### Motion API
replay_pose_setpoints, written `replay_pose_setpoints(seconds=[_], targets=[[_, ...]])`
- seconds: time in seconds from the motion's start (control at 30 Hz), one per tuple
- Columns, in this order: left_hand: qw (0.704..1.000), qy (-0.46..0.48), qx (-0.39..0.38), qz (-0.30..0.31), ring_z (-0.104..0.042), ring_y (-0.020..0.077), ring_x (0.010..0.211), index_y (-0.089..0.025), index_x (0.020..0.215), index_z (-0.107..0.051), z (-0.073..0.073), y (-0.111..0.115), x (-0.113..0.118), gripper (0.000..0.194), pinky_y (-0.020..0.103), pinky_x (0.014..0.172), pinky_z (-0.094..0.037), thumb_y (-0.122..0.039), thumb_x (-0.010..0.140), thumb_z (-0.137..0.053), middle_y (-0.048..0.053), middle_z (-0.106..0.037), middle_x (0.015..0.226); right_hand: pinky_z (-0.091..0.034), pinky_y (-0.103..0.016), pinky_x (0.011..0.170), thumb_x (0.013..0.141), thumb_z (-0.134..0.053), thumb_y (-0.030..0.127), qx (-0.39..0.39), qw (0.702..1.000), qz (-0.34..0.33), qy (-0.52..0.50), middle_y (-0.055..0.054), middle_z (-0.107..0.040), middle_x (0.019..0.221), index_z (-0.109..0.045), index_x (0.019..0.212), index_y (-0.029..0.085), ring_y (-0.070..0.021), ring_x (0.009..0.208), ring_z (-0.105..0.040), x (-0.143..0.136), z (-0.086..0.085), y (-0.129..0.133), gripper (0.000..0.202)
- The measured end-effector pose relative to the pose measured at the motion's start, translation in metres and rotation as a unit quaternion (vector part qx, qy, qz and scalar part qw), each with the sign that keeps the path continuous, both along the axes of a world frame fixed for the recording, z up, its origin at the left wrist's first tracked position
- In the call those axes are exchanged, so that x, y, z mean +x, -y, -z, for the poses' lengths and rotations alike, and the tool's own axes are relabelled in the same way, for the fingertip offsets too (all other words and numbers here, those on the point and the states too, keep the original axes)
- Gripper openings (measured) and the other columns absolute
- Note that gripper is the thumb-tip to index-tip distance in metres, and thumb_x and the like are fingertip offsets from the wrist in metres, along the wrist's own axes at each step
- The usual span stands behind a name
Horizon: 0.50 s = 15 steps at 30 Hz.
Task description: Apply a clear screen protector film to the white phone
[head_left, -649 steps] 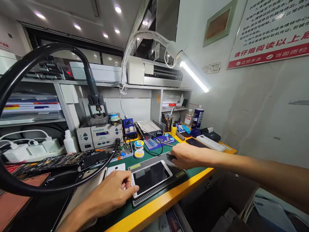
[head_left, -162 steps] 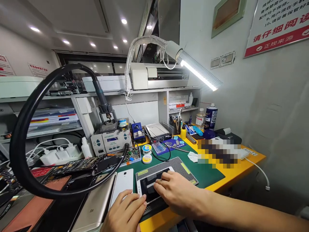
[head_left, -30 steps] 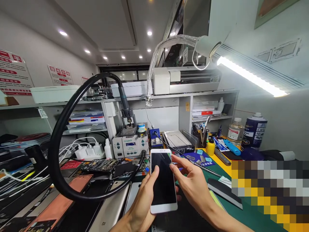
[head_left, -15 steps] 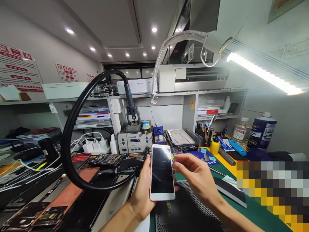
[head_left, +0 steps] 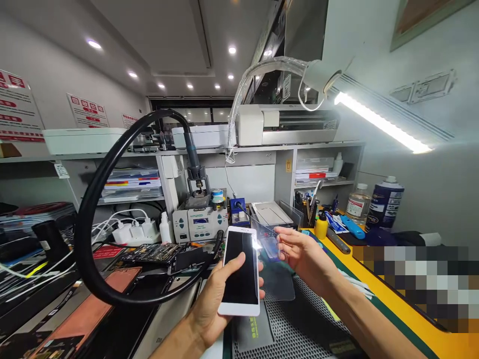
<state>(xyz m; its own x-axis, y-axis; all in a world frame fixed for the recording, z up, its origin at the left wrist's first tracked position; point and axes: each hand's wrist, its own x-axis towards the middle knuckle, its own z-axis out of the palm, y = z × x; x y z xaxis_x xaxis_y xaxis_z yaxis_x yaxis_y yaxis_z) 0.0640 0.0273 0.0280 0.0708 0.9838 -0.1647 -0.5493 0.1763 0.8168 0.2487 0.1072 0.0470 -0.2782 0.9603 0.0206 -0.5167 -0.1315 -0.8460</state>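
A white-framed phone (head_left: 239,294) with a dark screen is held upright in my left hand (head_left: 217,294), the thumb lying across its screen and fingertips showing at its right edge. To the right, my right hand (head_left: 305,252) pinches the edge of a clear, thin sheet (head_left: 279,281) with rounded corners. The sheet hangs just right of the phone, partly behind it. Beneath both hands lies a black perforated mat (head_left: 284,324), with a dark flat piece bearing yellow-green print (head_left: 258,331) on it.
A black hose (head_left: 80,239) loops at left above phone parts (head_left: 112,294). Behind stand a soldering station (head_left: 200,224) and a white bottle (head_left: 164,228). At right are a yellow bottle (head_left: 321,226), a spray can (head_left: 384,204) and a lamp (head_left: 381,122) overhead.
My left thumb has come over the phone's screen. My right hand, earlier beside the phone's edge, has moved slightly right and now holds the clear sheet. The view has shifted to the right.
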Motion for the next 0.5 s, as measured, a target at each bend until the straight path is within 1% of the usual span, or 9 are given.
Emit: replay_pose_setpoints(seconds=[0.1, 0.17, 0.23, 0.27, 0.3, 0.37, 0.43, 0.5], targets=[[1.0, -0.01, 0.004, 0.01, -0.071, 0.0222, 0.074, -0.008, 0.109, -0.068, -0.002, 0.001, 0.0, 0.038, 0.037, 0.071, -0.059, -0.034, 0.083, -0.072, 0.017, -0.075, 0.103, -0.047, -0.02, 0.048, 0.07, -0.073, 0.014, -0.02, 0.999, -0.022, 0.019, -0.001, -0.06, 0.073, -0.07, 0.096, 0.014, -0.0105, 0.058, -0.055, 0.003, -0.001, -0.002, 0.026], [1.0, -0.002, -0.013, 0.028, -0.071, 0.0207, 0.07, -0.004, 0.107, -0.069, -0.003, 0.0, -0.003, 0.039, 0.031, 0.067, -0.058, -0.036, 0.085, -0.07, 0.017, -0.076, 0.092, -0.041, -0.017, 0.044, 0.07, -0.072, 0.014, -0.024, 0.998, -0.04, 0.032, 0.0, -0.058, 0.071, -0.068, 0.097, 0.014, -0.0087, 0.056, -0.053, 0.001, 0.0, -0.001, 0.028], [0.998, 0.029, -0.028, 0.04, -0.071, 0.0186, 0.066, -0.003, 0.108, -0.07, -0.004, 0.0, -0.007, 0.041, 0.027, 0.062, -0.057, -0.038, 0.087, -0.068, 0.015, -0.076, 0.083, -0.035, -0.015, 0.041, 0.069, -0.072, 0.014, -0.015, 0.997, -0.057, 0.046, 0.001, -0.056, 0.071, -0.066, 0.098, 0.013, -0.0072, 0.054, -0.05, -0.001, 0.002, 0.001, 0.03], [0.997, 0.053, -0.034, 0.041, -0.071, 0.0184, 0.067, -0.004, 0.111, -0.069, -0.005, 0.0, -0.01, 0.042, 0.026, 0.064, -0.057, -0.038, 0.087, -0.068, 0.015, -0.076, 0.083, -0.033, -0.015, 0.04, 0.069, -0.072, 0.015, -0.006, 0.997, -0.061, 0.054, 0.002, -0.055, 0.07, -0.065, 0.099, 0.013, -0.007, 0.053, -0.048, -0.002, 0.003, 0.002, 0.031], [0.995, 0.079, -0.037, 0.039, -0.072, 0.0192, 0.071, -0.006, 0.116, -0.068, -0.007, -0.001, -0.013, 0.043, 0.028, 0.068, -0.058, -0.038, 0.087, -0.067, 0.014, -0.076, 0.089, -0.031, -0.015, 0.039, 0.069, -0.072, 0.017, 0.007, 0.996, -0.062, 0.065, 0.002, -0.054, 0.07, -0.064, 0.101, 0.014, -0.0071, 0.053, -0.048, -0.004, 0.003, 0.003, 0.033], [0.993, 0.114, -0.032, 0.017, -0.074, 0.0243, 0.086, -0.01, 0.125, -0.063, -0.013, 0.0, -0.018, 0.047, 0.036, 0.081, -0.059, -0.038, 0.088, -0.066, 0.015, -0.075, 0.105, -0.032, -0.016, 0.039, 0.069, -0.073, 0.02, 0.039, 0.993, -0.056, 0.092, 0.003, -0.055, 0.072, -0.062, 0.106, 0.016, -0.0076, 0.053, -0.048, -0.005, 0.005, 0.004, 0.038], [0.994, 0.107, -0.027, -0.011, -0.071, 0.0317, 0.102, -0.011, 0.131, -0.059, -0.019, 0.0, -0.02, 0.052, 0.046, 0.091, -0.057, -0.041, 0.089, -0.065, 0.018, -0.071, 0.119, -0.034, -0.017, 0.039, 0.071, -0.073, 0.025, 0.08, 0.988, -0.049, 0.127, 0.004, -0.055, 0.071, -0.061, 0.109, 0.017, -0.0076, 0.051, -0.047, -0.007, 0.008, 0.003, 0.04], [0.997, 0.068, -0.04, -0.023, -0.068, 0.0365, 0.109, -0.01, 0.132, -0.058, -0.023, 0.002, -0.02, 0.055, 0.052, 0.093, -0.055, -0.041, 0.088, -0.066, 0.02, -0.068, 0.125, -0.034, -0.019, 0.037, 0.074, -0.072, 0.031, 0.124, 0.977, -0.043, 0.17, 0.005, -0.054, 0.066, -0.063, 0.105, 0.017, -0.0071, 0.044, -0.042, -0.011, 0.012, 0.002, 0.035]])
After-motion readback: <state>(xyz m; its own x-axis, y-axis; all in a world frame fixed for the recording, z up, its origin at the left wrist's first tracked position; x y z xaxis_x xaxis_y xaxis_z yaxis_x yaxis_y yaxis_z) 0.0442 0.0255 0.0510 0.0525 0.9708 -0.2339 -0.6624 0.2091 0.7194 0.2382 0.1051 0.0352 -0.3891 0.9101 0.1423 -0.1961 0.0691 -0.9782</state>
